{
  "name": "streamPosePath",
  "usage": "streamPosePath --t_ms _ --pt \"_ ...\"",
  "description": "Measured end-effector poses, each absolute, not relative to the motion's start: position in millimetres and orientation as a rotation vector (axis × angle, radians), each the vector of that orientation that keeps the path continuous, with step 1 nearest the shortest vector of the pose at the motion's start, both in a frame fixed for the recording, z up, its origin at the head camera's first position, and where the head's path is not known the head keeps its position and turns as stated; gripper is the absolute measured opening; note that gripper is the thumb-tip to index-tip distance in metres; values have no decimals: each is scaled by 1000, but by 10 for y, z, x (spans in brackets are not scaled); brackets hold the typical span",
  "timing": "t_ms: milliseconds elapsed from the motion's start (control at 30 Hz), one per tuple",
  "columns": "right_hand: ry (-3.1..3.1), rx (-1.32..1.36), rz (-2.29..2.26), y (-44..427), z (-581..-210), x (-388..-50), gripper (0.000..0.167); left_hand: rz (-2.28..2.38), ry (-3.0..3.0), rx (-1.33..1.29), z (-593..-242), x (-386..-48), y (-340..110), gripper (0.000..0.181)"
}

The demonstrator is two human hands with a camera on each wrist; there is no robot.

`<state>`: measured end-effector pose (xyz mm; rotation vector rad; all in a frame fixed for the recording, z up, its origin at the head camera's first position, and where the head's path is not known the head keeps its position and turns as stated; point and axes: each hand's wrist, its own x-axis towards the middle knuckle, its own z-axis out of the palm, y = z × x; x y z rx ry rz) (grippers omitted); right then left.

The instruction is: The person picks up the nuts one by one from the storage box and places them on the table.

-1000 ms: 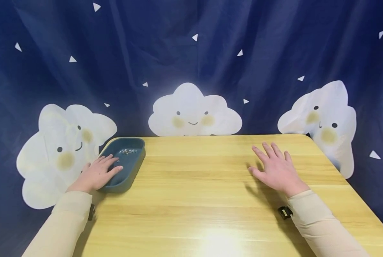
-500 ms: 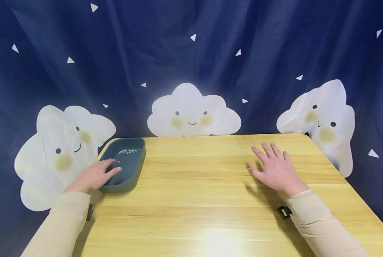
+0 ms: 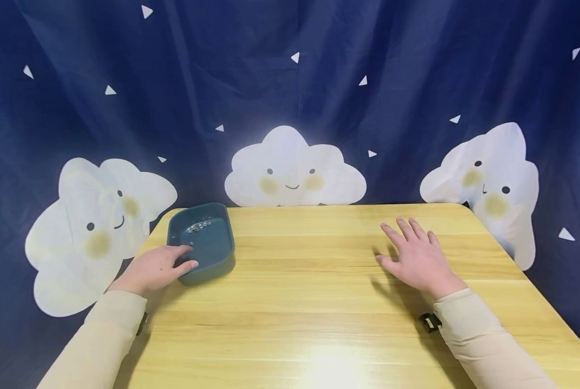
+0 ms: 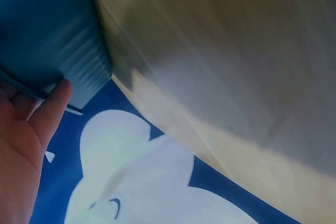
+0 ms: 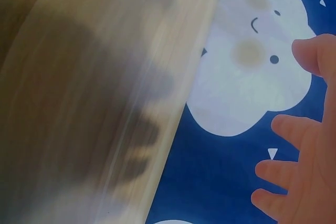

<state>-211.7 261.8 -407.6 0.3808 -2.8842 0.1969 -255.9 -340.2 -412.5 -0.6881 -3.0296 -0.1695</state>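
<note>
While the near left wall of a dark teal, round-cornered, plastic-looking tray (image 3: 213, 249) is pinched by the left hand (image 3: 155, 267), small shiny clear pieces (image 3: 199, 226) are gathered toward its far end. The tray is seen by the far left corner of the pale wooden desk (image 3: 290, 292). Fingers spread, the right hand (image 3: 418, 263) is held well apart, near the right edge.

tray (image 3: 214, 247): dark teal | table (image 3: 290, 302): yellow wood-grain | curtain (image 3: 251, 48): navy, white clouds (image 3: 295, 162), triangles (image 3: 295, 57)
</note>
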Motion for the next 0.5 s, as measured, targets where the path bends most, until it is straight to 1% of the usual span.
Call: streamPosePath --t_ms 300,500 --pt "-2891 377 196 2612 -4079 -2121 77 -205 -2994 -807 -4122 -2471 -3208 60" --pt "-2896 374 202 2596 -4074 -2122 77 -209 -2955 -947 -4138 -2464 -3075 60"
